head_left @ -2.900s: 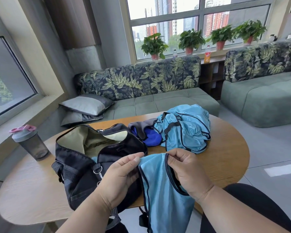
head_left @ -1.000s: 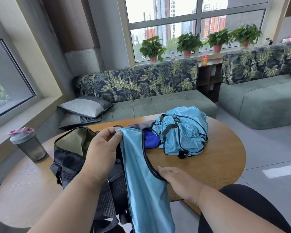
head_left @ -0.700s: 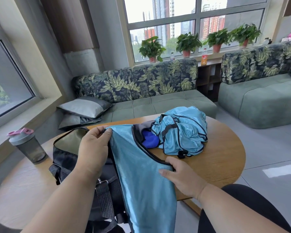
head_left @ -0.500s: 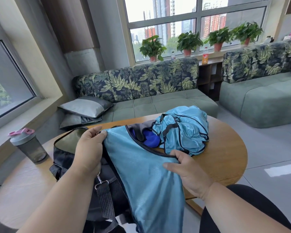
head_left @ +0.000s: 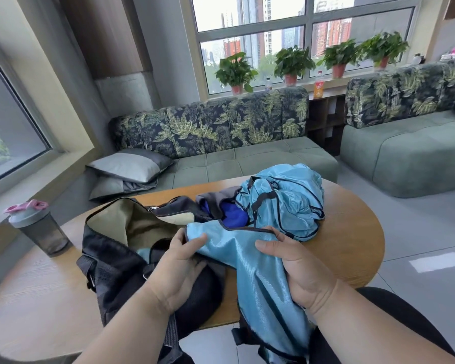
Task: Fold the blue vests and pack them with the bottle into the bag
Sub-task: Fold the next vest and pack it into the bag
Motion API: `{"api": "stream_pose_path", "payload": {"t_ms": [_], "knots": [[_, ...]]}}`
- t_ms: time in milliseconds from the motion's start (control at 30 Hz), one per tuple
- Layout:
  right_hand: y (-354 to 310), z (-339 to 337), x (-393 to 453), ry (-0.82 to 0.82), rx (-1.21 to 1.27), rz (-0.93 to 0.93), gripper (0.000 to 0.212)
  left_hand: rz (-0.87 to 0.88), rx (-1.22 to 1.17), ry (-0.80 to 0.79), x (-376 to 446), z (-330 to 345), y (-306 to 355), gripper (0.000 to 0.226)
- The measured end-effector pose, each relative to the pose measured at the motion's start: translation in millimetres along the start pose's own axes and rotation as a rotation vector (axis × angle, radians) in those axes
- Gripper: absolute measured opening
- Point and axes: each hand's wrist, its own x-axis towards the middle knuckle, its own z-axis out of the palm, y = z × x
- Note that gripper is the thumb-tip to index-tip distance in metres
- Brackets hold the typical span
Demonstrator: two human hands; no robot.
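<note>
A light blue vest (head_left: 258, 274) with dark trim hangs from both my hands over the near edge of the round wooden table (head_left: 352, 237). My left hand (head_left: 176, 269) pinches its upper left corner above the black bag (head_left: 121, 258), whose mouth is open and shows a beige lining. My right hand (head_left: 297, 266) grips the vest's right edge. Behind it sits a heap of more blue vests (head_left: 284, 203) with a darker blue cloth (head_left: 234, 215). The grey shaker bottle (head_left: 38, 227) with a pink lid stands at the table's left end.
A leaf-patterned sofa (head_left: 234, 143) with grey cushions (head_left: 129, 166) runs behind the table, a second green sofa (head_left: 405, 148) to the right. Potted plants (head_left: 292, 63) line the window sill. My dark-clad knee (head_left: 394, 313) is under the table's right near edge.
Both hands have drawn the vest back toward me, off the bag's mouth. My left hand came down to the bag's near rim, and the bag's beige lining is uncovered again.
</note>
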Motion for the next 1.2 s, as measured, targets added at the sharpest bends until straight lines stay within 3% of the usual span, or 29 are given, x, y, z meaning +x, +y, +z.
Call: {"api": "stream_pose_path", "payload": {"t_ms": [100,233,333,400,600,767,1000,1100,1200], "knots": [[-1.0,4.3,0.5,-0.004,0.033,0.002,0.089,0.017,0.126,-0.013,-10.9,8.6,-12.1,0.083],[-10.2,11.8,-2.2,-0.032,0.069,-0.029,0.075,-0.092,0.055,-0.038,-24.7,18.5,-27.2,0.105],[-17.3,21.5,-8.3,-0.056,0.065,-0.055,0.053,-0.194,0.109,-0.198,-42.8,33.6,-28.6,0.074],[-19.6,24.6,-9.8,-0.033,0.075,-0.077,0.051,-0.238,0.135,-0.202,-48.4,39.1,-30.3,0.075],[-25.8,29.4,-10.9,-0.002,0.064,-0.097,0.061,-0.255,0.136,-0.251,-45.3,39.5,-34.7,0.069],[-27.4,28.5,-11.0,-0.012,0.038,-0.093,0.089,-0.205,0.108,-0.312,-42.1,39.3,-31.6,0.060],[-25.4,15.9,-11.2,-0.005,0.091,-0.091,0.057,-0.090,0.046,-0.314,-38.1,37.1,-23.1,0.055],[-18.6,13.1,-13.8,0.011,0.067,-0.009,0.035,-0.005,0.014,-0.293,-34.5,36.5,-9.5,0.053],[-13.5,7.3,-10.7,0.015,-0.004,0.025,0.044,0.016,-0.009,-0.285,-29.9,32.1,0.3,0.053]]}}
